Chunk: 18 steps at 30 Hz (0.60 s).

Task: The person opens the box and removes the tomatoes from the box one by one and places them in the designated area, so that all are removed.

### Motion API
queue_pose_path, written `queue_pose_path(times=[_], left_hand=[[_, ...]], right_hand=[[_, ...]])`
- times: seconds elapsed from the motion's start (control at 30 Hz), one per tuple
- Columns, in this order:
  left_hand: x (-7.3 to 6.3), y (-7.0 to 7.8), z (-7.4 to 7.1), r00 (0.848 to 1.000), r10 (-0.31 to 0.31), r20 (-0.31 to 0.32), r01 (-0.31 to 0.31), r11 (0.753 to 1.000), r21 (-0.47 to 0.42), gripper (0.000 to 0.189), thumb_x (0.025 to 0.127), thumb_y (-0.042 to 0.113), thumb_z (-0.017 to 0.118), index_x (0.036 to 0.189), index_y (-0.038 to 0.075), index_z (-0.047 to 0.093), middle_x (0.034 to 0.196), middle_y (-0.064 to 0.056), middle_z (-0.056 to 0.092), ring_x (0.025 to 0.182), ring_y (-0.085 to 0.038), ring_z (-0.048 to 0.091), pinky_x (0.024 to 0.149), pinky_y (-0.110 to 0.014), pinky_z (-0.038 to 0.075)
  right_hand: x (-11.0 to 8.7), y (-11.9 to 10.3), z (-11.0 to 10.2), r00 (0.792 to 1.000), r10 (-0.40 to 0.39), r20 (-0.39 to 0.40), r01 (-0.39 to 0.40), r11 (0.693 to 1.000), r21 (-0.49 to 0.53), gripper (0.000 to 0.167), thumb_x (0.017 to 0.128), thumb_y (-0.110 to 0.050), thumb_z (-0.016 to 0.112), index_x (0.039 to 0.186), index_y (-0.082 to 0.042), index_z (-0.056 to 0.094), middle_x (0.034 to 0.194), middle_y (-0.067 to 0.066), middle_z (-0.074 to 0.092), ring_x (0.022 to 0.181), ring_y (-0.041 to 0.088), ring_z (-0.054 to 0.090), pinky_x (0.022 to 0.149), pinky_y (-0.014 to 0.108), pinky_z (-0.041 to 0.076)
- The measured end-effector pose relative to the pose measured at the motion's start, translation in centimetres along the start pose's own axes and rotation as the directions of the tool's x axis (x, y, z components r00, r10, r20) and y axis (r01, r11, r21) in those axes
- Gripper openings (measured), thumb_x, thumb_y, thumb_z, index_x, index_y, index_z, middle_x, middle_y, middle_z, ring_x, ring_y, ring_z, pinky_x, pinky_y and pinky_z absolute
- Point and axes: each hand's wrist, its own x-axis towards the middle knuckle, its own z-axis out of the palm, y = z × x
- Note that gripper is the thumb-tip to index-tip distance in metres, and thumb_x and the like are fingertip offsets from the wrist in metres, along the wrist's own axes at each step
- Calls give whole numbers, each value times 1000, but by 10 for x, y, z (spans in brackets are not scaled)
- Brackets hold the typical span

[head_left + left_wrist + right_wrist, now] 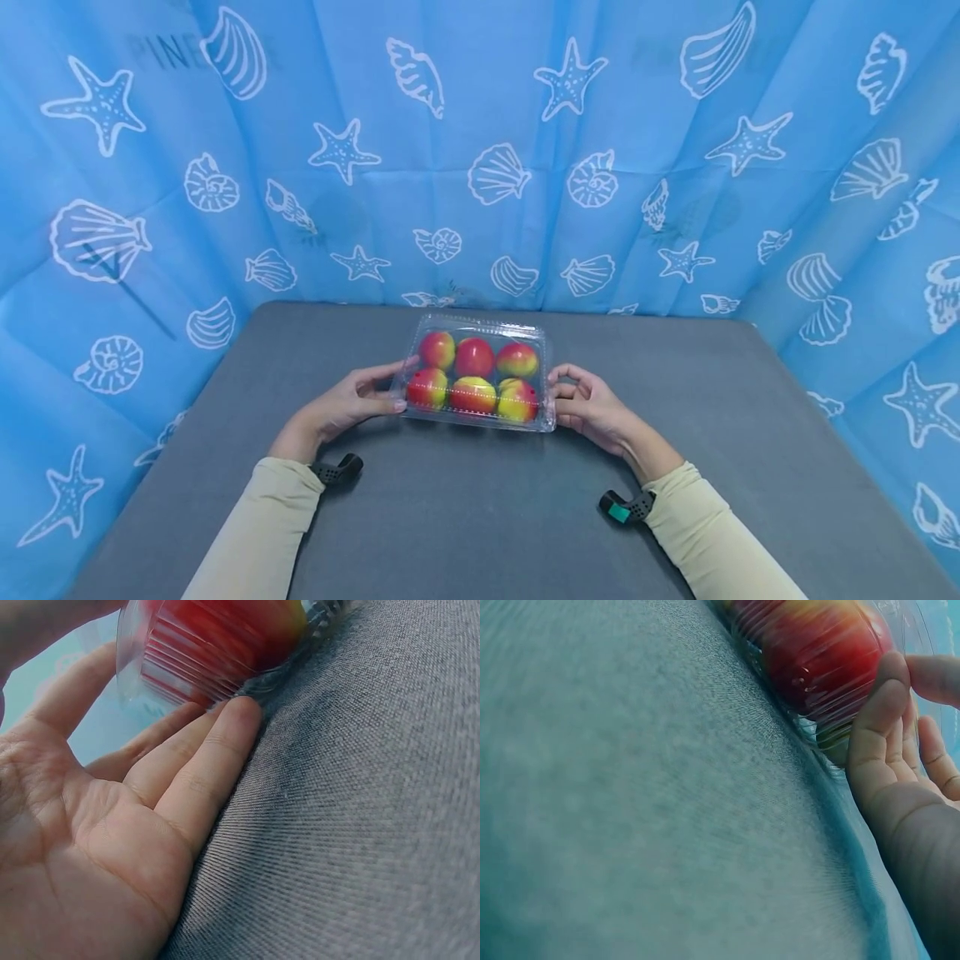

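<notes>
A clear plastic clamshell box (487,323) with a ridged rim lies on the grey table, its lid closed over several round red-and-yellow fruits (474,357) in two rows. My left hand (351,406) holds the box's left end, thumb at the near corner and a finger reaching along the side. In the left wrist view, the left fingers (202,772) reach low against the ribbed plastic wall (184,664), close over the cloth. At the opposite end my right hand (592,407) grips the edge between thumb and bent fingers. The right wrist view shows red fruit (825,660) behind clear plastic.
Grey cloth covers the table (465,517) all around the box. Blue curtains (480,100) printed with white shells and starfish hang behind it and at both sides. A black band (337,471) sits on the left wrist, another (628,506) on the right.
</notes>
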Motion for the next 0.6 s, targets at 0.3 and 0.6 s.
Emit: queue_pose_path(times=[0.3, 0.6], left_hand=[[0, -1, 1, 999, -27, -42, 27, 1000, 14, 79, 100, 20, 74, 168, 26, 35, 176, -14, 24, 158, -44, 35, 125, -57, 39], [1, -1, 3, 998, -37, -50, 38, 999, 34, 77, 100, 21, 75, 166, 32, 38, 178, -6, 21, 160, -43, 32, 127, -62, 33]], right_hand=[[-1, -1, -2, 1000, -2, -25, 2, 1000, -1, 32, 102, 11, 56, 124, -12, 54, 97, -2, 75, 91, 8, 73, 83, 28, 64], [0, 0, 5, 997, 23, -75, -28, 997, -65, 48, 102, 4, 61, 148, -5, 51, 100, -2, 71, 89, 9, 69, 83, 25, 63]])
